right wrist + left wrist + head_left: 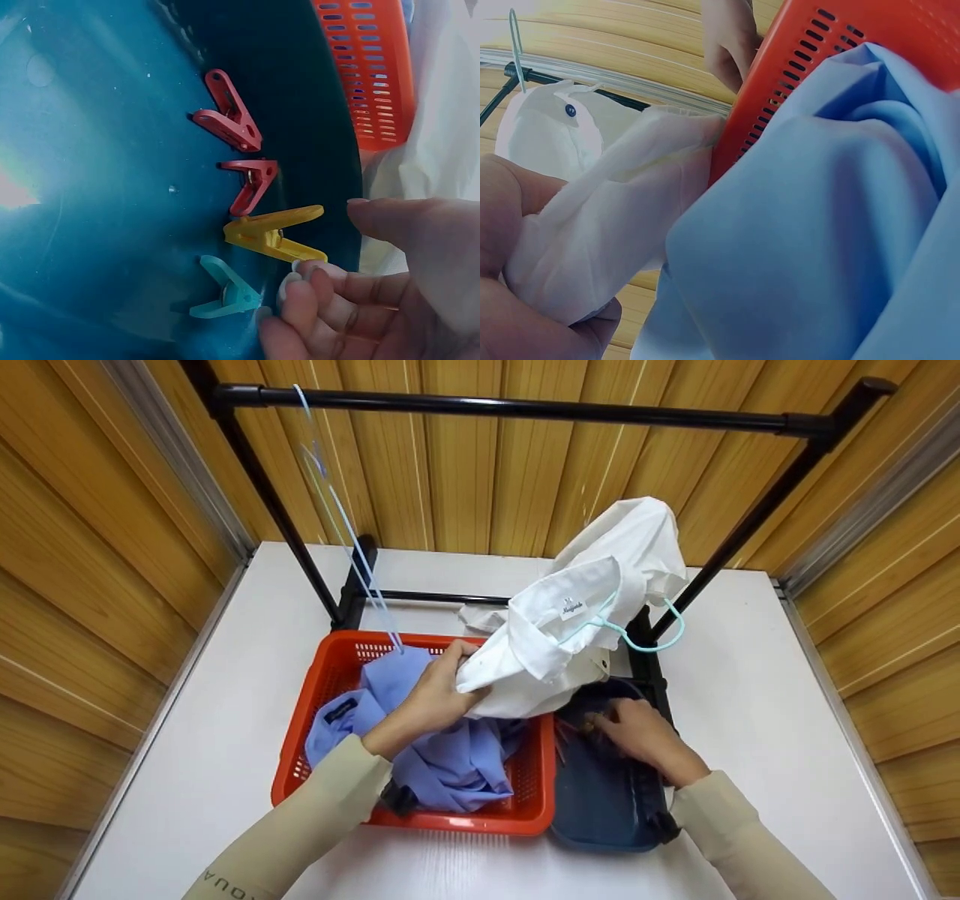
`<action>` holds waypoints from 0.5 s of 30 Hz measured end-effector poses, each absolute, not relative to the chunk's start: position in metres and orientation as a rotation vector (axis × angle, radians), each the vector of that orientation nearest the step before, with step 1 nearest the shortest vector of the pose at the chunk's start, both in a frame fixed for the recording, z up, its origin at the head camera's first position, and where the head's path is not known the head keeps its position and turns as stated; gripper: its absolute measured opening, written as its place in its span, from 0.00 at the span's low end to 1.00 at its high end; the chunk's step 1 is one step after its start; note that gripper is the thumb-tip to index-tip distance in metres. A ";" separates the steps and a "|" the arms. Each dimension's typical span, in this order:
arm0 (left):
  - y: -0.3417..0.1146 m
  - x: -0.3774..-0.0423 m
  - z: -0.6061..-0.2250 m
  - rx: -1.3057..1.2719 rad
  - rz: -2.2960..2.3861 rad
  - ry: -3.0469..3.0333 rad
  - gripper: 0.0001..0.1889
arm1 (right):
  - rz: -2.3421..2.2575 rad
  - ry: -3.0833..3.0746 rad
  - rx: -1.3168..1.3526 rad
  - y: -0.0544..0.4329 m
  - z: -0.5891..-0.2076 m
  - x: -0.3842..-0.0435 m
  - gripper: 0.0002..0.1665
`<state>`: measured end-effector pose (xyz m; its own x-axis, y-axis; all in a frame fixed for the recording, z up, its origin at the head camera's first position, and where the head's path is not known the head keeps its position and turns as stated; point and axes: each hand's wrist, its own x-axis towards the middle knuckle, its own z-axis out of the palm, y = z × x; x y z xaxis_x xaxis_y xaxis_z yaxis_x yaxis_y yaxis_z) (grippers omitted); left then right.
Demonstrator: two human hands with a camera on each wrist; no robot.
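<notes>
My left hand (439, 694) grips a white collared shirt (525, 701) near one shoulder, above the red basket. A light teal hanger (656, 648) pokes out by the shirt's collar. In the left wrist view, thumb and fingers pinch the white cloth (592, 247). My right hand (649, 731) reaches into a dark blue bin (600, 810). Up close, its fingertips are at a yellow clothespin (259, 234), with the thumb apart from them. Two red clothespins, an upper one (232, 120) and a lower one (255, 182), and a teal clothespin (225, 292) lie beside it.
A red basket (546, 795) holds a crumpled blue shirt (465, 765). Over both containers stands a black rack (517, 406), with thin blue cords (341, 510) hanging from its left end. Wood-panelled walls (457, 472) surround the white surface (187, 720).
</notes>
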<state>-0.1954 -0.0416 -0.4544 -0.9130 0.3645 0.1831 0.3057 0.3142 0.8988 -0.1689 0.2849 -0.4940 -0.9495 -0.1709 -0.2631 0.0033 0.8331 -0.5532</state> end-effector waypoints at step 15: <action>-0.042 -0.195 -0.452 0.633 1.684 2.515 0.21 | -0.958 2.937 -0.158 0.293 -0.463 -0.169 0.17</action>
